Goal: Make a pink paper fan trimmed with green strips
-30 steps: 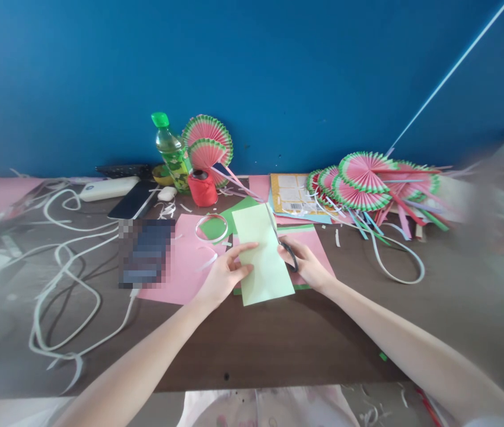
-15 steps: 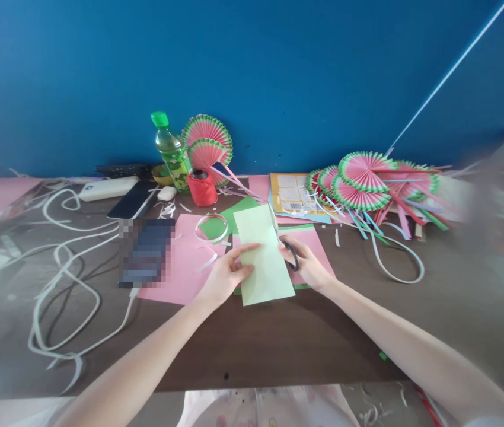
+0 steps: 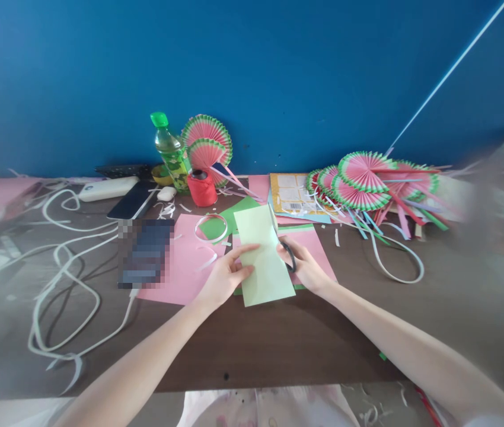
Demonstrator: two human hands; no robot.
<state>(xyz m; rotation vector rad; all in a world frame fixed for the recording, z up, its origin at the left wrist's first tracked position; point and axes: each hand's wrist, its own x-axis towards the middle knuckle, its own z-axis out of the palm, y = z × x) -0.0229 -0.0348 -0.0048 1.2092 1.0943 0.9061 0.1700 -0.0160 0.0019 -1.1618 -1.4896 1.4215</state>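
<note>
Pale-green rectangular paper is clamped in my left grip, scissors in my right grip. A green-capped plastic bottle stands near the tabletop's far edge.

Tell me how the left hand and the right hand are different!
The left hand has its thumb and a finger on the light green paper; the right hand grips the black-handled scissors.
The left hand is at the paper's left side, the right hand at its right.
The left hand's thumb and finger are spread; the right hand curls around the handle.
Both are bare.
</note>
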